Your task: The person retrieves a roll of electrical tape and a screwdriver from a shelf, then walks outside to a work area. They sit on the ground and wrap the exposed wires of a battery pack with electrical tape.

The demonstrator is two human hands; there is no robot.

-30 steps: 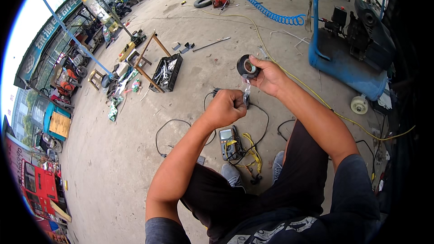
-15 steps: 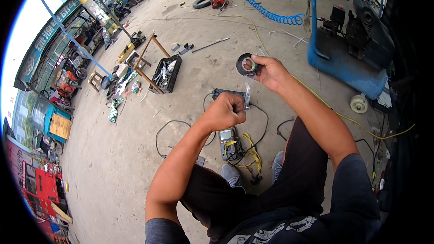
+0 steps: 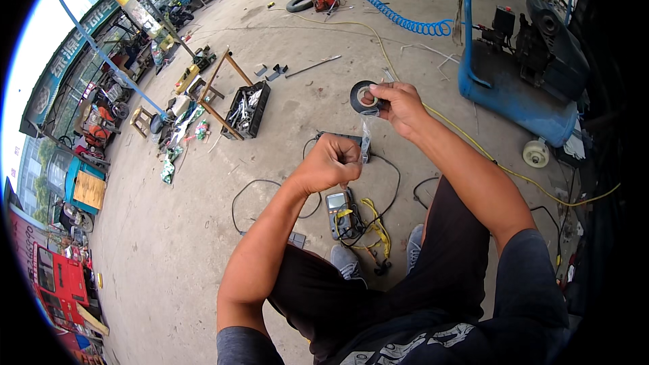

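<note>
Roll of black tape (image 3: 356, 100) is up in the air above the concrete floor (image 3: 169, 230), out ahead of our knees. Right hand (image 3: 403, 109) pinches its right edge, thumb on the near face. Clear film (image 3: 366, 139) hangs below it. Left hand (image 3: 330, 163) is curled closed just beside the film; we can't tell if it pinches any. We'd call the roll light, firm, hard to break, a bit tacky at the rim; the film limp and slippery. Best hold: rim plus core, thumb across the face.
</note>
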